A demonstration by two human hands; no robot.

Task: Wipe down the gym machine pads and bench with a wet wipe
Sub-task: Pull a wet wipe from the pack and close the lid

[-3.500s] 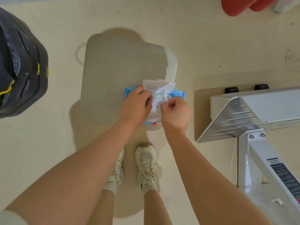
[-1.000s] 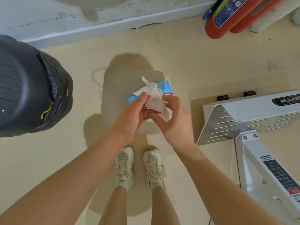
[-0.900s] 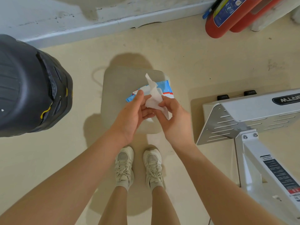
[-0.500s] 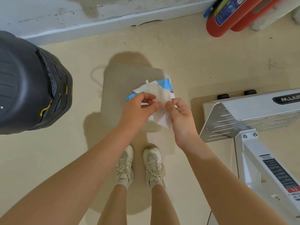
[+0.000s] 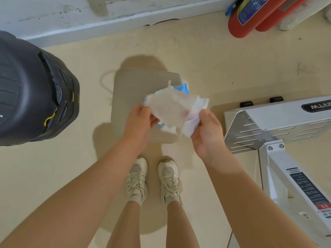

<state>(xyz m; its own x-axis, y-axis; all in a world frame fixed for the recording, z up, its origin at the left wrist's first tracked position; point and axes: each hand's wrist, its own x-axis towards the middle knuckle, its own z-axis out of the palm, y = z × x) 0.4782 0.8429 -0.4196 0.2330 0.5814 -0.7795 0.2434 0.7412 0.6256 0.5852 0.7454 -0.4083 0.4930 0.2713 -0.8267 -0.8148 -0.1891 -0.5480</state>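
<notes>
Stretching wet wipe [image 5: 174,106] between left hand [image 5: 141,120], right hand [image 5: 207,129]

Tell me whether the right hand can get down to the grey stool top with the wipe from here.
Probably yes: the right hand holds the wipe above the stool, nothing between except the wipe pack.

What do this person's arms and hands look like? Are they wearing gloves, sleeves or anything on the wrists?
Both arms are bare from the bottom edge of the picture to the fingertips. The left hand and right hand wear no gloves, and no rings, watch or wristband show. No sleeve is visible on either forearm.
</notes>
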